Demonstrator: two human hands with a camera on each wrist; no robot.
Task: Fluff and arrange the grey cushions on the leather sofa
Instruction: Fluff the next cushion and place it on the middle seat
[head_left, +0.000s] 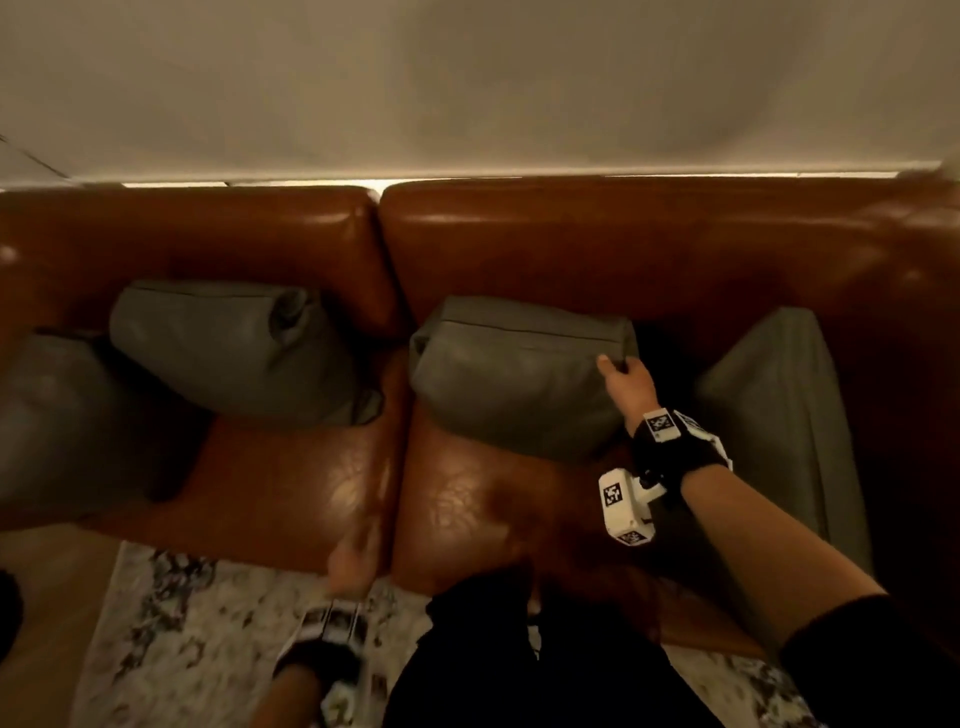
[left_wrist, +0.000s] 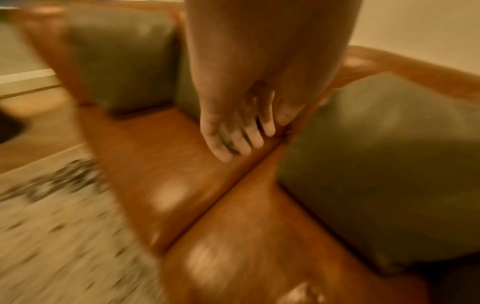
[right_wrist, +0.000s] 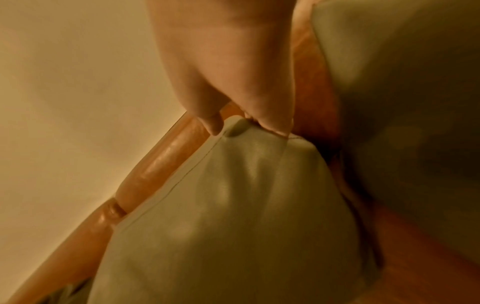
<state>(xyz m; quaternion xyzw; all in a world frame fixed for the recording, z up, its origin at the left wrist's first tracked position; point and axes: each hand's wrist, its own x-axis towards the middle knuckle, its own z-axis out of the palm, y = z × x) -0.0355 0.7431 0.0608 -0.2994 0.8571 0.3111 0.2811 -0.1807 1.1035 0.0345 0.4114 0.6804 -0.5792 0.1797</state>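
Nearest, the rug (head_left: 171, 623) and the front edge of the sofa (head_left: 291, 499); the left hand (head_left: 353, 564) hangs blurred over that edge by the seam between the two seats, fingers (left_wrist: 233, 142) straight and spread, holding nothing. Farther in, the right hand (head_left: 626, 384) has its grip on the top right corner of the middle cushion (head_left: 514, 379); the wrist view shows thumb and fingers pinching that corner (right_wrist: 241, 125) into a small fold. This cushion leans on the backrest of the right seat, its long axis running left to right along the back, so the cushion's bulk lies to the left of the grip; the free left corner is nearer the left hand, which I judge should take it for a two-handed shake. To the right, another cushion (head_left: 779, 415) stands on edge, apart from the middle one; on the left seat sit a third cushion (head_left: 234, 353) and a fourth (head_left: 57, 415) at the frame edge.
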